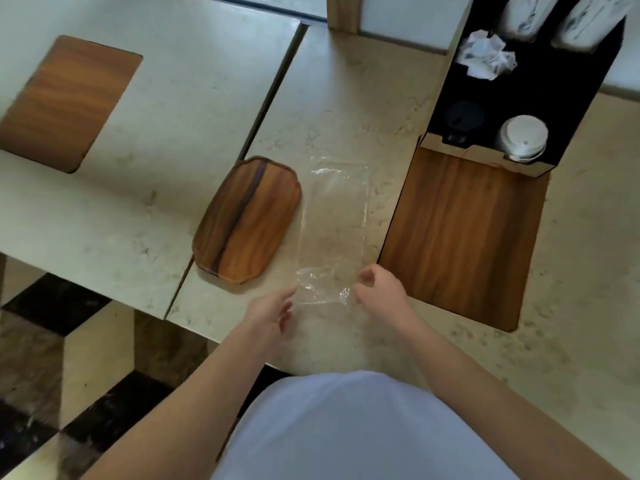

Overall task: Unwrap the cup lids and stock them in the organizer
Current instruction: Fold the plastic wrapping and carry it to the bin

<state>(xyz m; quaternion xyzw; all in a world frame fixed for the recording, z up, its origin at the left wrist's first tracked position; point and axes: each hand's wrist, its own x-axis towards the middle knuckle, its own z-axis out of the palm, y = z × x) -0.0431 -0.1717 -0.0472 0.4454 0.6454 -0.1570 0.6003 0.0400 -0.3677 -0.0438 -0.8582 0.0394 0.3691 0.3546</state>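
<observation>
1. The right hand point(379, 289) has its fingers curled at the near right corner of the clear wrap point(332, 230); it seems to pinch the film, though the contact is blurred.
2. The left hand point(273, 311) is loosely open, fingertips at the wrap's near left edge, gripping nothing plainly.
3. The wrap lies flat and empty on the counter point(346, 98), stretching away from both hands.
4. It sits between the wooden tray point(247, 218) on its left and the organizer point(464, 230) on its right, near both.
5. White lids point(523, 136) stand stacked in the organizer's near right compartment; crumpled paper point(486, 57) lies further back.
6. Bare counter lies beyond the wrap; the counter's edge runs just behind the left hand.
</observation>
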